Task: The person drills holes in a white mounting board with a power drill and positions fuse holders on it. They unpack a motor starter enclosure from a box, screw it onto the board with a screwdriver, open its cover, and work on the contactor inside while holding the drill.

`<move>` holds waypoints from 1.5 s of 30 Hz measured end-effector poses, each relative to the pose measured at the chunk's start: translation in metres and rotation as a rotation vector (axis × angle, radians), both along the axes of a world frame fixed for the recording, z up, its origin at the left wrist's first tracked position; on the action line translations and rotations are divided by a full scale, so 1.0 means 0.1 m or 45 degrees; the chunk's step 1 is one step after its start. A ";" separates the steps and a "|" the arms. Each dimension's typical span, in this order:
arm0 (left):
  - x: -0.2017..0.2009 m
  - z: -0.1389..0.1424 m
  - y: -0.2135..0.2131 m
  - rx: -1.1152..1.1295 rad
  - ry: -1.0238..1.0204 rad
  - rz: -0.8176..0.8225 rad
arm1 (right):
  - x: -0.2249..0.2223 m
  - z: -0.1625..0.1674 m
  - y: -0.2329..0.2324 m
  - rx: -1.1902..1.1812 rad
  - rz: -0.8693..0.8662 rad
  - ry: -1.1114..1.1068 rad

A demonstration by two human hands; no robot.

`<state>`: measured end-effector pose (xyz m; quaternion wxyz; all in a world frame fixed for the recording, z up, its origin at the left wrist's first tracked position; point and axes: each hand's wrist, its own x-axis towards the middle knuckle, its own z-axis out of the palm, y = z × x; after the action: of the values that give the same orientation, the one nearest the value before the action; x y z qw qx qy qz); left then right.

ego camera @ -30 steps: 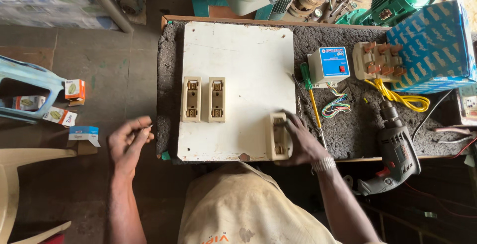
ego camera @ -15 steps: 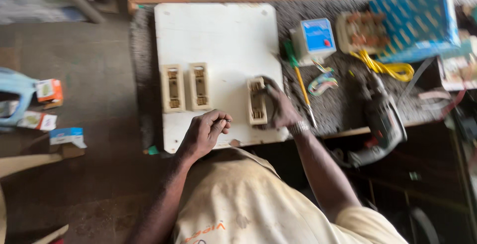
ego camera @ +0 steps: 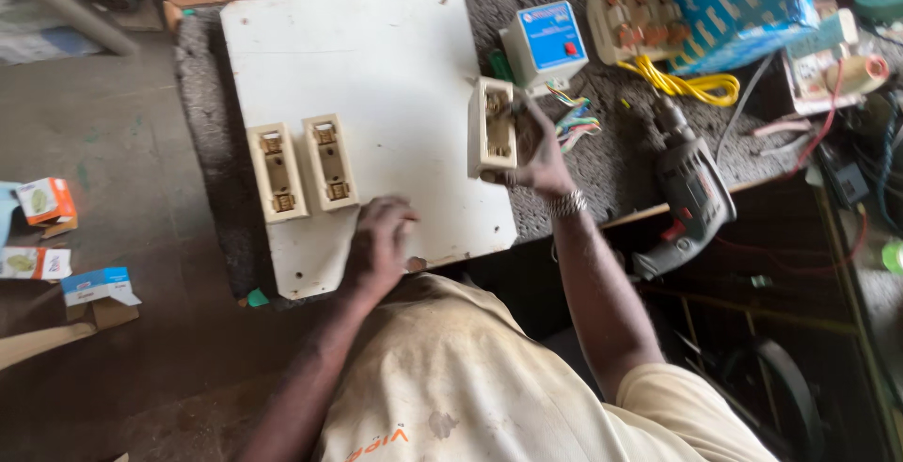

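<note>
The right hand (ego camera: 531, 147) is wrapped around a cream fuse holder (ego camera: 492, 128), fingers curled over its right edge and gripping it firm, and the unit stands tilted up on its long side at the right margin of the white board (ego camera: 376, 86), its open face with the brass terminals turned toward the left. A metal watch band (ego camera: 567, 203) shows at that wrist. Over on the other side, the left hand (ego camera: 376, 246) is down flat-ish on the board near its front edge, fingers loosely bent and pressing on the white surface, holding nothing, just below and to the right of two more cream fuse holders (ego camera: 301, 168) that lie side by side on the board's left part, close together, both face up. The board rests on a grey, rough-topped bench (ego camera: 611, 156). Just beyond the held unit sits a small white box with a blue face (ego camera: 546, 43), with a bunch of coloured wires (ego camera: 576, 116) right beside the right hand. Further right lies an electric drill (ego camera: 687, 194), its handle hanging over the bench's front edge, and behind it a coil of yellow cable (ego camera: 682, 84) next to a blue patterned carton (ego camera: 734, 1). On the floor to the left, small cardboard boxes (ego camera: 56, 236) lie scattered, well apart from the bench.
</note>
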<state>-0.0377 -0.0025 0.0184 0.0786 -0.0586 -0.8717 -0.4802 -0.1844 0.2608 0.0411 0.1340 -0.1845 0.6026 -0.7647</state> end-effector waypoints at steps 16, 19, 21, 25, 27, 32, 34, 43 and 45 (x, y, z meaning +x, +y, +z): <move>-0.62 -0.28 0.35 -0.345 0.287 0.026 | 0.20 -0.13 0.07 -0.554 -0.239 -0.039; -0.71 -0.28 0.24 -0.749 0.667 0.223 | 0.16 -0.08 0.01 -0.424 -0.253 -0.011; -0.73 -0.21 0.20 0.319 -0.204 -0.488 | 0.13 -0.11 -0.07 -0.331 -0.258 0.002; -0.56 -0.01 0.09 -0.320 -0.538 -0.768 | 0.02 -0.27 -0.32 -0.071 -0.190 0.100; -0.41 0.08 -0.02 0.043 -0.304 -0.624 | -0.05 -0.35 -0.52 0.163 -0.106 0.258; -0.03 0.12 -0.31 0.381 -0.216 -0.353 | -0.11 -0.37 -1.05 0.562 0.122 0.815; 0.09 0.08 -0.37 0.412 -0.234 -0.211 | -0.05 -0.31 -1.14 0.797 0.131 0.802; 0.21 0.00 -0.40 0.304 -0.107 -0.110 | -0.04 -0.15 -1.26 0.876 0.189 0.870; 0.21 0.03 -0.40 0.288 0.039 -0.116 | -0.05 -0.17 -1.28 0.865 0.204 0.874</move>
<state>-0.0170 -0.0427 0.0210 0.0762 -0.0963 -0.8070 -0.5776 -0.1896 0.1325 0.0238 0.0386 -0.4176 0.8115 -0.4070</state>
